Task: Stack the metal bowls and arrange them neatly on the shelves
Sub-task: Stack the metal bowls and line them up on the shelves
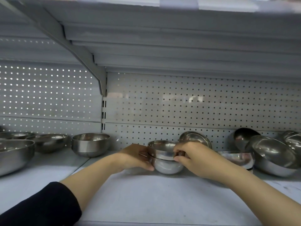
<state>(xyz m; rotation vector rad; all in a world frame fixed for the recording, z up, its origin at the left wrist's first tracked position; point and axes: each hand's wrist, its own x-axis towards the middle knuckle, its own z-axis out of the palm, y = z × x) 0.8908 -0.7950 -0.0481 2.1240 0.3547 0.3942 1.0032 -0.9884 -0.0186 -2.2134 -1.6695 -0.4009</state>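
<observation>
A small stack of two metal bowls (166, 158) stands on the white shelf (146, 198), one nested in the other. My left hand (135, 158) grips the stack's left side and my right hand (189, 156) grips its right side at the rims. Behind the stack a single bowl (195, 137) leans tilted against the pegboard back. To the right lie several loose bowls: a low one (236, 158) just past my right wrist and a large tilted one (273, 156). On the left stands an upright bowl (90, 144).
More bowls sit on the left shelf section, a big one (14, 154) at the front and another (50, 141) behind it. The upper shelf (162, 38) overhangs low, with a bracket (91, 62). The perforated back panel (195, 103) closes the rear.
</observation>
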